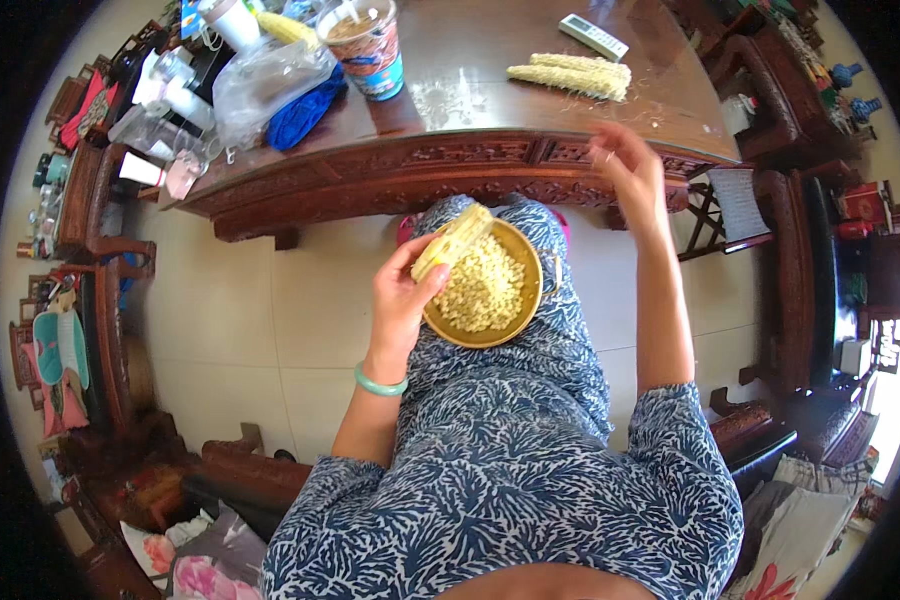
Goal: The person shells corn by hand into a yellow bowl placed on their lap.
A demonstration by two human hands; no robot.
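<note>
My left hand point(405, 285) holds a partly stripped corn cob point(454, 240), tilted over a brass-coloured metal bowl point(534, 259) on my lap. Loose pale corn kernels point(487, 289) fill much of the bowl. My right hand point(630, 169) is raised near the front edge of the wooden table, with its fingers apart and somewhat blurred; I see nothing in it. Beyond it on the tabletop, stripped corn cobs point(574, 75) lie side by side, with thin strands around them.
The carved wooden table point(465, 105) bears a remote control point(594, 37), a large printed cup point(364, 52), a clear plastic bag point(262, 86), a blue cloth-like item point(307, 112) and an ear of corn point(285, 28). A folding stool point(731, 210) stands at the right.
</note>
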